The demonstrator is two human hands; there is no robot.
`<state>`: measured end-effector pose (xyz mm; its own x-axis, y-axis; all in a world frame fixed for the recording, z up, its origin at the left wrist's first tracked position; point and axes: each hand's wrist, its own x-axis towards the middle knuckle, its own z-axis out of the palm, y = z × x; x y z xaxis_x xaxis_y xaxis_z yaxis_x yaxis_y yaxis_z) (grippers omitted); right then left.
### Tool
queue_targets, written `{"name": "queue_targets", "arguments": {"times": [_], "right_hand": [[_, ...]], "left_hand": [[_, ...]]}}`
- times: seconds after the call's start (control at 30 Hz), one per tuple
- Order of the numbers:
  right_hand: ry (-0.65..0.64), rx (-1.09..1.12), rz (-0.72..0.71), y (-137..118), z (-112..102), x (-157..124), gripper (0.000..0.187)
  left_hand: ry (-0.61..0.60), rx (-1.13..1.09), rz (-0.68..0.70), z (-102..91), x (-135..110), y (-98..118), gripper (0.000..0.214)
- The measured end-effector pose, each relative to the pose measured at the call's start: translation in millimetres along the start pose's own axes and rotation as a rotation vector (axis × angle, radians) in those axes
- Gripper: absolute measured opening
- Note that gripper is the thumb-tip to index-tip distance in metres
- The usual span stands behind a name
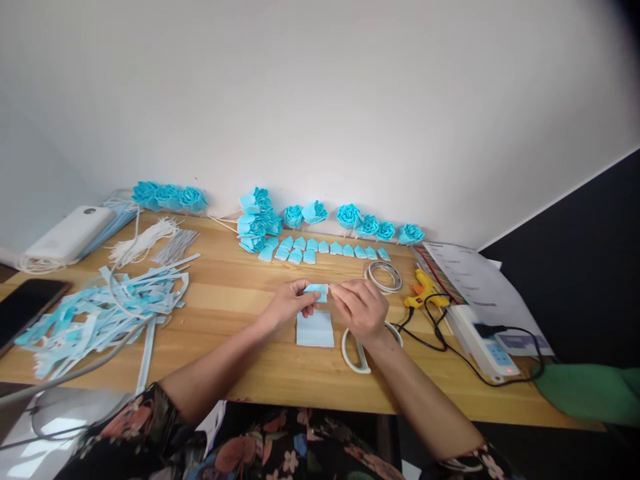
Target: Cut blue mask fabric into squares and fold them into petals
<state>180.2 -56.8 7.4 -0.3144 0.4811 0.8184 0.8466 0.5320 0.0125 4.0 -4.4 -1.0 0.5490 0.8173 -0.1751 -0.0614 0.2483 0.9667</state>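
Note:
My left hand (289, 305) and my right hand (361, 309) meet over the middle of the wooden table (235, 287). Both pinch a small light-blue piece (317, 291) between thumb and fingers, one hand on each end. Just below the hands lies a stack of light-blue squares (315, 329). White-handled scissors (356, 353) rest under my right wrist. A row of small folded blue petals (325, 249) lies beyond the hands.
Blue fabric roses (300, 216) line the wall. A heap of blue strips (100, 310) and white elastic cords (143, 241) fill the left side. A wire coil (383, 276), yellow glue gun (425, 291), power strip (483, 340), papers (475, 280) sit right. A phone (25, 305), white box (70, 233) lie far left.

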Motion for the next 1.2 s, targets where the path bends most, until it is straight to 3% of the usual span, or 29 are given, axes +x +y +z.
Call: {"name": "queue_targets", "arguments": {"times": [1.2], "right_hand": [[-0.192,0.094,0.047,0.7,3.6,0.5,0.017]], "left_hand": [[-0.010,-0.013,0.061,-1.3,-1.9,5.3,0.034]]}}
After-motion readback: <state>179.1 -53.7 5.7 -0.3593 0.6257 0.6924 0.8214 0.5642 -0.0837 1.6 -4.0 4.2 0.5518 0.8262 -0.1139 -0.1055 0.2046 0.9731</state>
